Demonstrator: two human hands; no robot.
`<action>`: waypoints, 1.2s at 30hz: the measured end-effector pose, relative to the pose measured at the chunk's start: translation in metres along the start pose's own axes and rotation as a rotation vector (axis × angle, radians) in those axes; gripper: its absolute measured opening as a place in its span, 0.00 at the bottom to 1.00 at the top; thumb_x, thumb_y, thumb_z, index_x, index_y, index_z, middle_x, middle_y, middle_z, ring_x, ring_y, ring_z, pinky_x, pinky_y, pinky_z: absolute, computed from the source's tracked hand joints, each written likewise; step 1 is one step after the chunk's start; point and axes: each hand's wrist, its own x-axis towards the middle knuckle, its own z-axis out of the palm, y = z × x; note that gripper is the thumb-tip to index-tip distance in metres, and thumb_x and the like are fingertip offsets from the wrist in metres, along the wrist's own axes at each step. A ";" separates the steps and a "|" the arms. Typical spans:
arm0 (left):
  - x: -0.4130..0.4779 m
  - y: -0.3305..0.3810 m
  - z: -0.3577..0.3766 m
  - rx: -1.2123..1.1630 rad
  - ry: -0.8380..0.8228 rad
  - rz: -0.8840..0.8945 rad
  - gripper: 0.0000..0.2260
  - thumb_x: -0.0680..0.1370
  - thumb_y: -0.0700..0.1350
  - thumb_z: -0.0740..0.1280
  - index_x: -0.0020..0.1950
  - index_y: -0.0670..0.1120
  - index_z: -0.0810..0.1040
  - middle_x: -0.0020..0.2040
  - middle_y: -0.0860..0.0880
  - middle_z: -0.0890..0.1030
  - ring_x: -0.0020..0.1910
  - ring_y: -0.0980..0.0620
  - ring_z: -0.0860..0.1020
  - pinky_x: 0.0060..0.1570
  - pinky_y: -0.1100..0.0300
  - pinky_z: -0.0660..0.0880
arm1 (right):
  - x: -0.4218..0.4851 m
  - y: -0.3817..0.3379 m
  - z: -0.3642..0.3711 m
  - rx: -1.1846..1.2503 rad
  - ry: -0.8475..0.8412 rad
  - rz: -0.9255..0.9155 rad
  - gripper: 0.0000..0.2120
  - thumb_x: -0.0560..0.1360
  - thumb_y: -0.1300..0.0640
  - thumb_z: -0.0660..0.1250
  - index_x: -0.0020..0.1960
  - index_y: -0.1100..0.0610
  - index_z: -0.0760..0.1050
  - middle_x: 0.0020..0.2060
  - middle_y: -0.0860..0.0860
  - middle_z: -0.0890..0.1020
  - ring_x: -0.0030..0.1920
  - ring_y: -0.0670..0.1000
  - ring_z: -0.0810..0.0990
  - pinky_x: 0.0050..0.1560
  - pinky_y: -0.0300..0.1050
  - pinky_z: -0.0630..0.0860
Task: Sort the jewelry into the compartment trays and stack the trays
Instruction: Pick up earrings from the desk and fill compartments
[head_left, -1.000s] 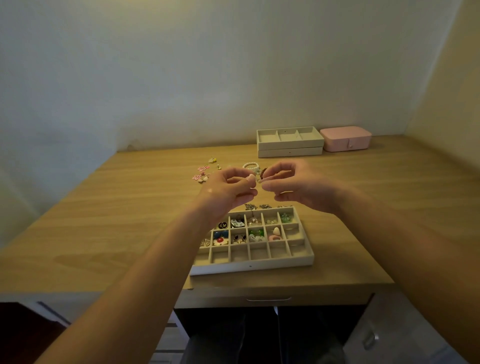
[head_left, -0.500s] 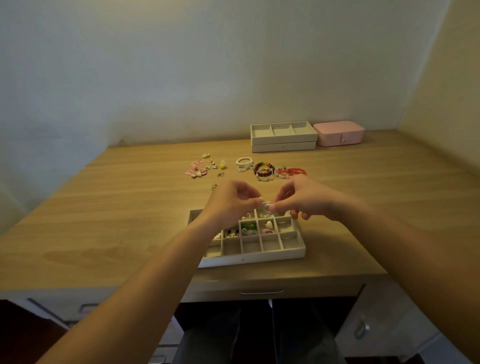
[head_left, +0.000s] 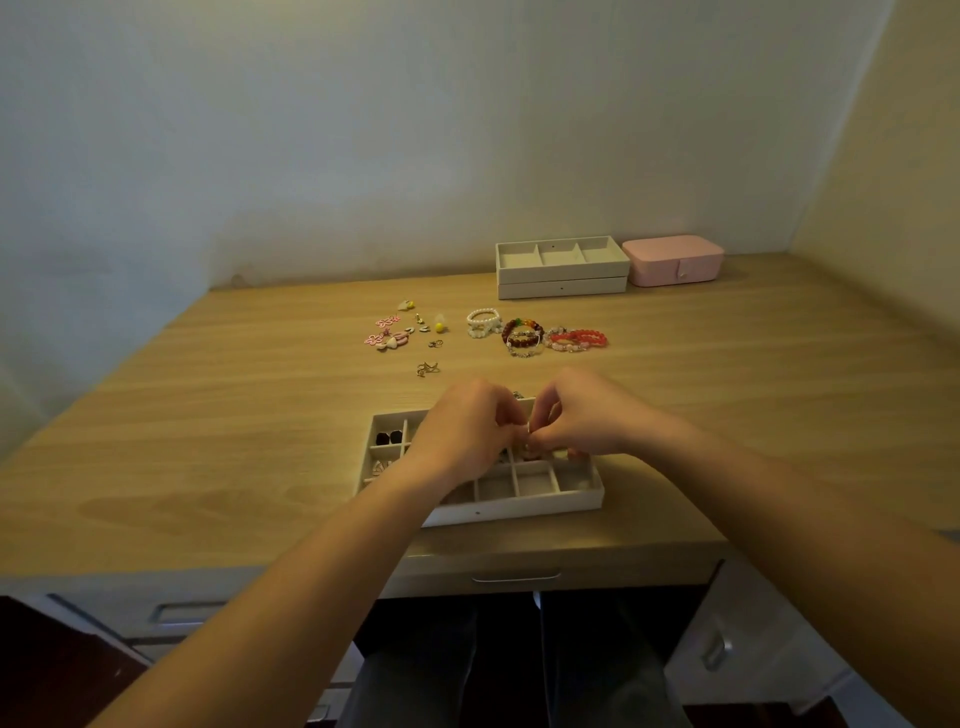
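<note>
Tray (head_left: 519, 506) is sitting near counter (head_left: 208, 441) edge; left hand (head_left: 465, 434) and right hand (head_left: 584, 415) are hovering over it, both grips pinching one tiny piece (head_left: 529, 430), kind unclear. Lowering it deep inside one cell before releasing is looking safest.

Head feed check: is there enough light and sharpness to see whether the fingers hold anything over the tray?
Head view: dim, warm light, no glare; wide-angle lens bends the light wooden desk; left hand and right hand look soft over the white compartment tray, so whether their fingertips pinch anything cannot be told; the red bead bracelet beyond reads clearly.
</note>
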 end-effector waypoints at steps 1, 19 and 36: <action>0.000 0.001 0.000 0.021 0.003 0.005 0.04 0.75 0.45 0.74 0.49 0.51 0.86 0.44 0.52 0.84 0.44 0.53 0.80 0.48 0.53 0.78 | 0.000 0.000 0.000 -0.013 0.007 -0.002 0.01 0.75 0.56 0.76 0.45 0.54 0.85 0.40 0.49 0.86 0.37 0.48 0.85 0.39 0.43 0.84; -0.010 0.005 0.002 0.155 0.083 -0.099 0.04 0.74 0.54 0.74 0.47 0.57 0.87 0.43 0.57 0.84 0.45 0.54 0.80 0.43 0.54 0.80 | 0.002 0.001 0.010 -0.124 0.042 -0.003 0.02 0.74 0.55 0.76 0.46 0.53 0.86 0.42 0.47 0.85 0.45 0.45 0.82 0.49 0.46 0.83; -0.012 0.008 0.008 0.064 0.122 -0.224 0.04 0.74 0.54 0.75 0.47 0.57 0.84 0.44 0.57 0.82 0.46 0.53 0.80 0.44 0.54 0.79 | 0.001 0.003 0.002 -0.085 0.058 -0.016 0.13 0.77 0.63 0.65 0.50 0.51 0.87 0.48 0.47 0.82 0.52 0.48 0.80 0.46 0.39 0.78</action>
